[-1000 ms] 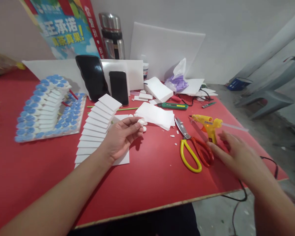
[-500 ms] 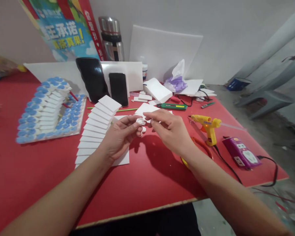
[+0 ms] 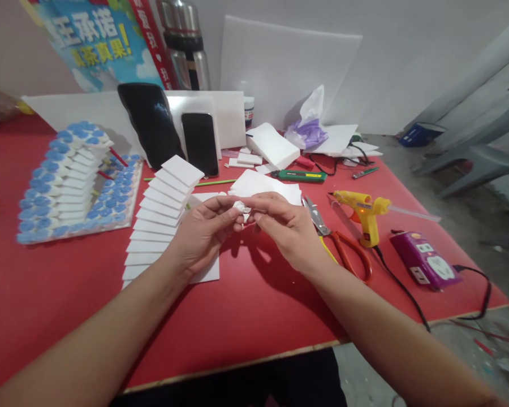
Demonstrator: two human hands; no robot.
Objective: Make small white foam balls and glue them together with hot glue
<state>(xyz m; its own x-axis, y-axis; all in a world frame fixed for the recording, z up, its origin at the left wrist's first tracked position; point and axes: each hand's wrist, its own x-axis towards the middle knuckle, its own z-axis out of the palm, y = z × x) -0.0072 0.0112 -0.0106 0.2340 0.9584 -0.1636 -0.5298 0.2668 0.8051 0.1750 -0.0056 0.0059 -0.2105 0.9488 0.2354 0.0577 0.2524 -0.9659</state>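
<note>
A small, white, crumpled piece (image 3: 240, 207), perhaps paper or soft foam, is pinched between thumb and fingers of my left hand (image 3: 210, 229). My right hand (image 3: 282, 226) is closed from the other side, its fingertips meeting the same piece. Both hands are just above the red table. By my left forearm stands a fanned stair of white boards (image 3: 155, 232) on a white base, partly covered by my hand. Scissors (image 3: 343, 251) with orange and yellow handles lie beside my right wrist.
A blue-dotted white stair model (image 3: 74, 186) stands at left. Two phones, a dark one (image 3: 152, 127) and a smaller one (image 3: 200, 144), lean at the back. A green cutter (image 3: 302, 176), yellow glue gun (image 3: 365, 212) and purple power strip (image 3: 425, 260) with cords occupy the right.
My right hand has come closer to my left, and its fingertips now meet the white piece. The view has shifted slightly, and the scissors show more fully.
</note>
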